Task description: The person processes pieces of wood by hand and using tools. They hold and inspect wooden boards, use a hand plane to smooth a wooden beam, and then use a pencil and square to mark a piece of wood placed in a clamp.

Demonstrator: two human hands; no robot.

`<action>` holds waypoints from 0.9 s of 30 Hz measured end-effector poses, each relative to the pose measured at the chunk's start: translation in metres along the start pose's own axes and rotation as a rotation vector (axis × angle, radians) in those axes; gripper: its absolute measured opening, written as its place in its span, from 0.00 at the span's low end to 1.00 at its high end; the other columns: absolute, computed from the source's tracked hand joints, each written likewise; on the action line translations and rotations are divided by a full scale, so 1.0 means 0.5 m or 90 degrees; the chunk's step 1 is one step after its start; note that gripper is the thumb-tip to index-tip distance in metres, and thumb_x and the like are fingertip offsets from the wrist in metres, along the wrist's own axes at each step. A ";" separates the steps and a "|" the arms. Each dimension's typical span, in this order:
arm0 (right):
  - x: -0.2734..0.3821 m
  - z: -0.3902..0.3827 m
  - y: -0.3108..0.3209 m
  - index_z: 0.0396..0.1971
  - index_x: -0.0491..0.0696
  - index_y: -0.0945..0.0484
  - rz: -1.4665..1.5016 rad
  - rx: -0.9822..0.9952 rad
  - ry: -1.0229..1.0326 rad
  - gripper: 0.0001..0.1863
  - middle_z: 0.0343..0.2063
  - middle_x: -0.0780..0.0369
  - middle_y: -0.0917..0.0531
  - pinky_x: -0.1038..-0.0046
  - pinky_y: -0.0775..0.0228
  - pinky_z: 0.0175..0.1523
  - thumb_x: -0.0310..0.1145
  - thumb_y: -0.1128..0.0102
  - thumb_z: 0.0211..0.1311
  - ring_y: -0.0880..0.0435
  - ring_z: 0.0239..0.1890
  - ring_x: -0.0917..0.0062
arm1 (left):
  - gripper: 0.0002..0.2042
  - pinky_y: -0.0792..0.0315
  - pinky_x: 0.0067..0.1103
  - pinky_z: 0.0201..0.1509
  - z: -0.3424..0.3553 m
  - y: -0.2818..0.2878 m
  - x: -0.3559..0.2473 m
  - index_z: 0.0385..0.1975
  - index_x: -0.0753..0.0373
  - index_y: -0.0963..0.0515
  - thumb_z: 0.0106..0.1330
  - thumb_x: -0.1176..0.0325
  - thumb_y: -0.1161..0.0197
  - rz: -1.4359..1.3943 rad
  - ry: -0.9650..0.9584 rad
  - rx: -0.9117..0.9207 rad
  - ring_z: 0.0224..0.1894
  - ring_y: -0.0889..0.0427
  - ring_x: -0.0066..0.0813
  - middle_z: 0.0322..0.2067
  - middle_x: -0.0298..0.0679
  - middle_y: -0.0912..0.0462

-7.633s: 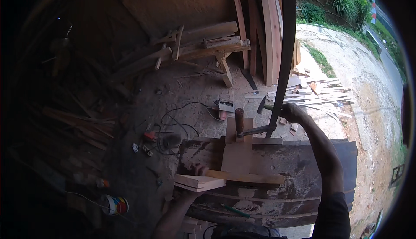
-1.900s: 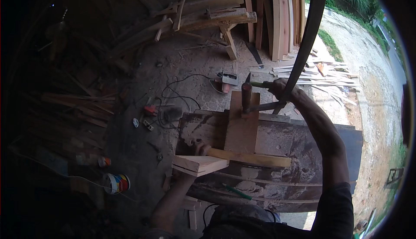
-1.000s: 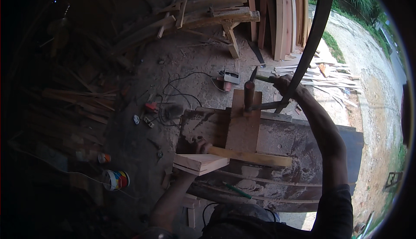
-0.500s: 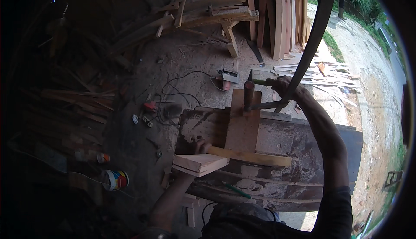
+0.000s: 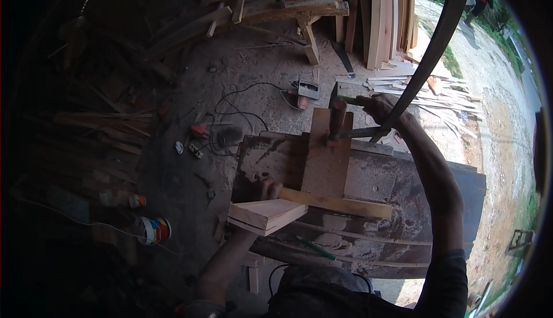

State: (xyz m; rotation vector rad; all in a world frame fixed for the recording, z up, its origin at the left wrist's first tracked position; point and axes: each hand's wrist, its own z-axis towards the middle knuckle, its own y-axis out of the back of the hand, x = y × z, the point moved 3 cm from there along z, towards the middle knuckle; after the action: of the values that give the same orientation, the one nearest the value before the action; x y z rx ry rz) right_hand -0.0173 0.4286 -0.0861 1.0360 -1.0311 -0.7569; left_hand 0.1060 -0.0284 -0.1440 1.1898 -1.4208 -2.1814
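Observation:
My right hand [image 5: 378, 109] is closed around the green handle of a tool with a flat, dark, pointed blade [image 5: 334, 95], whose exact kind is unclear. Just below the blade stands a reddish-brown cylinder [image 5: 337, 119], over the far end of a flat board [image 5: 328, 162] on the workbench [image 5: 397, 180]. A long curved dark bar [image 5: 426, 59] passes in front of my right wrist. My left hand [image 5: 268, 188] is curled at the left end of a yellowish wooden strip [image 5: 340, 203] lying across the board. A pale wooden block [image 5: 268, 213] covers my left wrist.
A green pencil-like stick [image 5: 317, 249] lies on the dusty bench. Beyond it, a power tool [image 5: 304, 93] and cords rest on the floor. Wood scraps [image 5: 426, 90] and upright planks [image 5: 383, 18] stand at far right. Paint buckets [image 5: 154, 230] are at left. A person [image 5: 478, 1] is outside.
The tool in my right hand has turned, so its blade looks narrower and more pointed. The whole view has shifted slightly. More of the person outside has come into view.

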 end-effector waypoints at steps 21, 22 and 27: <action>-0.089 0.019 0.010 0.44 0.48 0.19 -0.022 -0.070 -0.090 0.09 0.20 0.54 0.19 0.60 0.29 0.27 0.30 0.40 0.65 0.17 0.23 0.61 | 0.31 0.33 0.37 0.61 -0.027 -0.076 0.093 0.59 0.58 0.33 0.56 0.60 0.28 -0.176 0.026 -0.028 0.57 0.29 0.48 0.56 0.48 0.35; -0.092 0.023 0.005 0.44 0.48 0.18 -0.045 -0.094 -0.139 0.10 0.20 0.54 0.18 0.59 0.29 0.26 0.32 0.40 0.65 0.17 0.22 0.61 | 0.31 0.33 0.37 0.61 -0.037 -0.085 0.097 0.59 0.58 0.33 0.56 0.60 0.28 -0.181 0.033 -0.027 0.57 0.29 0.48 0.56 0.48 0.35; -0.003 0.017 0.037 0.50 0.49 0.20 0.060 0.075 0.010 0.14 0.20 0.54 0.18 0.59 0.29 0.26 0.33 0.41 0.66 0.17 0.23 0.62 | 0.31 0.33 0.36 0.62 -0.053 -0.088 0.098 0.60 0.59 0.34 0.58 0.60 0.30 -0.174 0.067 -0.028 0.57 0.30 0.48 0.56 0.48 0.35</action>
State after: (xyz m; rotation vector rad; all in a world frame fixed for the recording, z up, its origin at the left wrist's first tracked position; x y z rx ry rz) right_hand -0.0249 0.4337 -0.0677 1.0846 -1.1146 -0.6159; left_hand 0.1040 -0.0540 -0.2101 1.5359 -1.2227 -2.2707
